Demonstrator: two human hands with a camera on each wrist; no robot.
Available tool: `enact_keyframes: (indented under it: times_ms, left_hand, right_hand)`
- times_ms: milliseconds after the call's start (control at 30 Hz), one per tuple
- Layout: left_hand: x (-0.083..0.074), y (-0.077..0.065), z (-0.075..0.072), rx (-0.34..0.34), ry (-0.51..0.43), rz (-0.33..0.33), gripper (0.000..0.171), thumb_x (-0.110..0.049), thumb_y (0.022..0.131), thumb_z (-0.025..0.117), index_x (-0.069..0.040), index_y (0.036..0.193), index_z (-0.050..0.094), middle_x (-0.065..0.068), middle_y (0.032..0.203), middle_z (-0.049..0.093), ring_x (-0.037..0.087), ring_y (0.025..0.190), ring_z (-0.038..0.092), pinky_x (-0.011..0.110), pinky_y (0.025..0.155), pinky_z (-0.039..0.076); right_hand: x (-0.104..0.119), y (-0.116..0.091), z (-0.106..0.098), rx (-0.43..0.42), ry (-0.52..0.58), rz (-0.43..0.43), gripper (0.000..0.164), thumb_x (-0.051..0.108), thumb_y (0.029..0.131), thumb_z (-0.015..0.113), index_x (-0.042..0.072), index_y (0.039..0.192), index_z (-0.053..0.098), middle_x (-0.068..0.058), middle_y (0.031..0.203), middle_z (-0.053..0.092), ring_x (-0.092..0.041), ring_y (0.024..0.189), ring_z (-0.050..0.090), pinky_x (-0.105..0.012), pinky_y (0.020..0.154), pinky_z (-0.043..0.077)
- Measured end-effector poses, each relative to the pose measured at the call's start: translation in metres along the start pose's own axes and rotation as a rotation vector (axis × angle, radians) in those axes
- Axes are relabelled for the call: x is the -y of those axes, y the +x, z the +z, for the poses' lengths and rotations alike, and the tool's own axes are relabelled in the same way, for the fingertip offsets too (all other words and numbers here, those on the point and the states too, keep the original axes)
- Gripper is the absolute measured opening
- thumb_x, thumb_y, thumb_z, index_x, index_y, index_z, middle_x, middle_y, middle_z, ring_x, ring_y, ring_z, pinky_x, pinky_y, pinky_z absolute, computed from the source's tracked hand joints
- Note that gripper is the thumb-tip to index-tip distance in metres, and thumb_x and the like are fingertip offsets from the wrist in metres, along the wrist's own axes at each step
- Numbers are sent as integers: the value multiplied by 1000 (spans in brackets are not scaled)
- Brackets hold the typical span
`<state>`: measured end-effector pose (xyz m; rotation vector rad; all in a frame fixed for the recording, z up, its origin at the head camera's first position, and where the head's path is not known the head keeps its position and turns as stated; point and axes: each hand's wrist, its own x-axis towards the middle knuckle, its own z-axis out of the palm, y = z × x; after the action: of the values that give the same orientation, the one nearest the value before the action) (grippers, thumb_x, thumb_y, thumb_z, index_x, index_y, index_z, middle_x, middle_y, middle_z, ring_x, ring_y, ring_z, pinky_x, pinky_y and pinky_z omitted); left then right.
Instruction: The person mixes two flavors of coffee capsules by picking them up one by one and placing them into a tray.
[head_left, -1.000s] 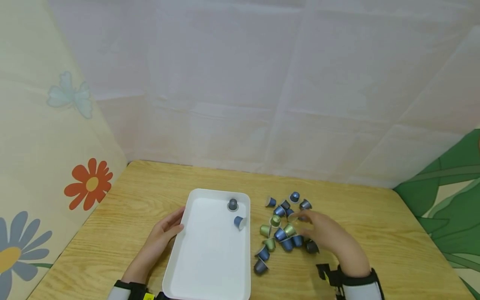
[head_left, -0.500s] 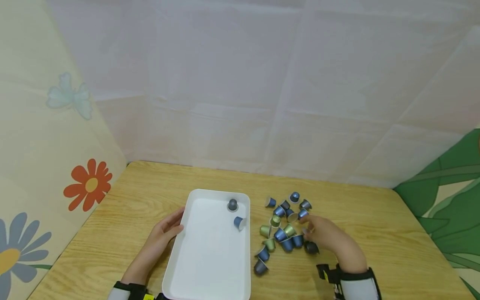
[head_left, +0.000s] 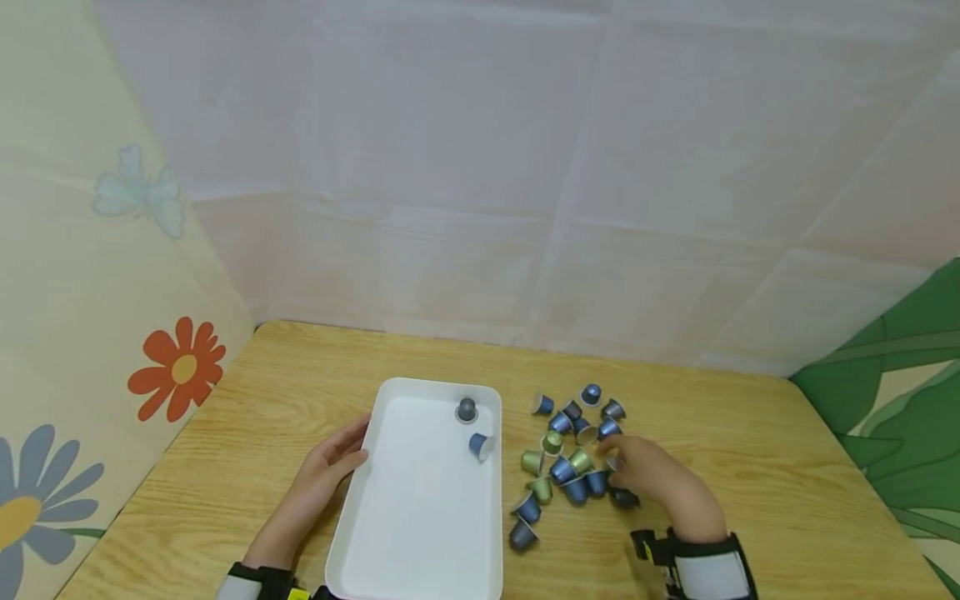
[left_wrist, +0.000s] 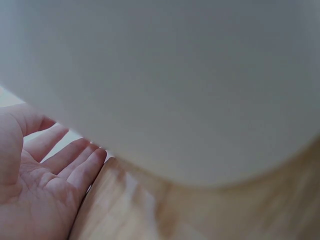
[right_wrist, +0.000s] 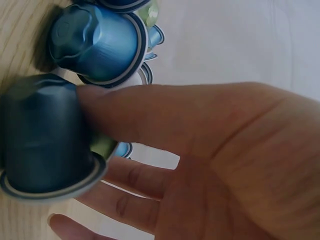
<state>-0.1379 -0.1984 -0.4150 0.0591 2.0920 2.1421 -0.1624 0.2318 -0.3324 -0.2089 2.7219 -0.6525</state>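
My left hand (head_left: pixel 326 467) rests along the left side of a white tray (head_left: pixel 420 517), its fingers loosely extended against the rim. In the left wrist view the tray wall (left_wrist: pixel 175 100) looms over the relaxed fingers (left_wrist: pixel 75 160). Inside the tray lie a grey coffee capsule (head_left: pixel 467 408) and a blue capsule (head_left: pixel 477 445). My right hand (head_left: pixel 654 479) pinches a coffee capsule (head_left: pixel 614 463) at the right of the pile, a pale rim showing between thumb and index finger. A dark capsule (right_wrist: pixel 47 135) in front hides the fingertips in the right wrist view.
Several blue, green and dark capsules lie scattered right of the tray, among them a green capsule (head_left: pixel 540 489) and a grey capsule (head_left: pixel 522 535). The wooden table (head_left: pixel 787 483) runs back to a pale cloth (head_left: pixel 525 208). Printed cloths flank both sides.
My right hand has drawn slightly back toward me from the middle of the pile, uncovering blue capsules behind it. The left hand and tray hold still.
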Motion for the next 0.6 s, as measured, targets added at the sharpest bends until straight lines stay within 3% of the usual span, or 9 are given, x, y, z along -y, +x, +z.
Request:
enact_keyframes:
  times_ms: [167, 467, 600]
  left_hand:
    - [0, 0, 0, -1, 1, 1, 54, -9, 100, 56, -1, 150, 38, 13, 155, 37, 27, 141, 34, 15, 97, 41]
    - [-1, 0, 1, -9, 9, -9, 53, -9, 100, 56, -2, 150, 39, 13, 155, 38, 28, 141, 35, 15, 96, 42]
    - [-1, 0, 0, -10, 5, -8, 53, -9, 100, 56, -1, 150, 39, 14, 155, 38, 28, 141, 35, 16, 96, 42]
  right_hand:
    - [0, 2, -1, -6, -22, -9, 33, -11, 76, 67, -4, 108, 66, -9, 90, 63, -23, 81, 57, -43, 72, 52]
    - [-2, 3, 0, -28, -30, -8, 27, -11, 75, 63, -4, 101, 63, -7, 84, 60, -22, 75, 55, -41, 68, 50]
    - [-2, 3, -1, -41, -33, -5, 26, -11, 76, 62, -3, 101, 63, -11, 90, 64, -27, 83, 60, -47, 73, 53]
